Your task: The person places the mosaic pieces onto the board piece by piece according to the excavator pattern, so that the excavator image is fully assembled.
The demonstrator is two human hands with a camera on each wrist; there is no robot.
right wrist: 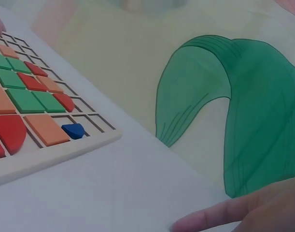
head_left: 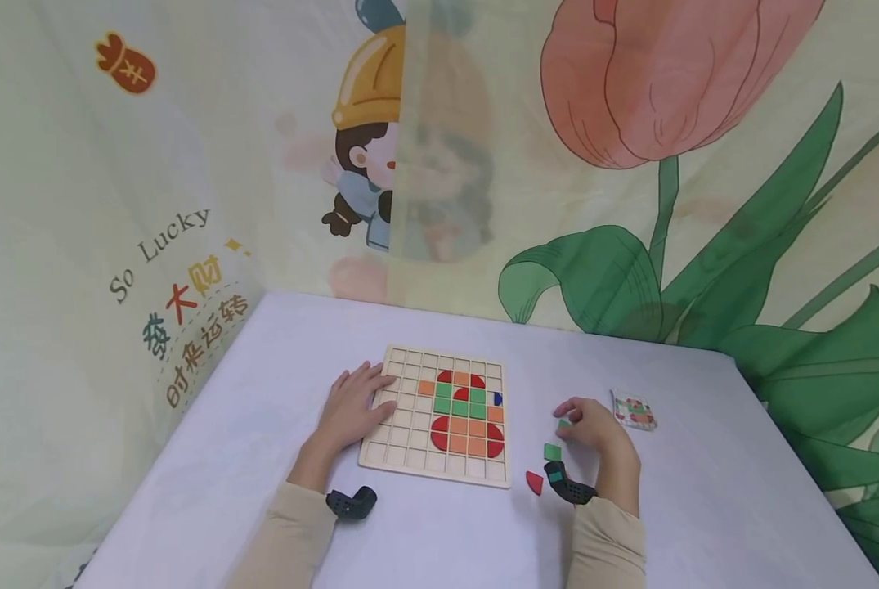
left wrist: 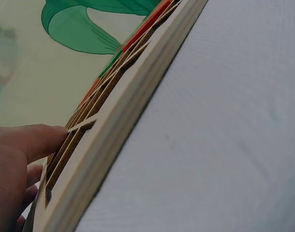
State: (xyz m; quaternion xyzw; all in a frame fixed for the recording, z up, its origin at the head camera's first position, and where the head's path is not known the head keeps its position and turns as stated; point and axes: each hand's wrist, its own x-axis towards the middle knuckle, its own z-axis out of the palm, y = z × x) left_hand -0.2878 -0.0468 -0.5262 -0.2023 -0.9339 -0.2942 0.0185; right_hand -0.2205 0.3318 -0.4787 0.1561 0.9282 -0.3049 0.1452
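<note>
White table [head_left: 226, 458], green tile [head_left: 563, 424] in right hand [head_left: 594, 425]

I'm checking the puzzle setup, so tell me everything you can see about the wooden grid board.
The wooden grid board is a pale, flat rectangle of square cells lying on the white table. Its middle and right cells hold orange, green and red tiles, plus one small blue piece near the right edge; the left columns are unfilled. The left hand rests flat on its left edge.
</note>
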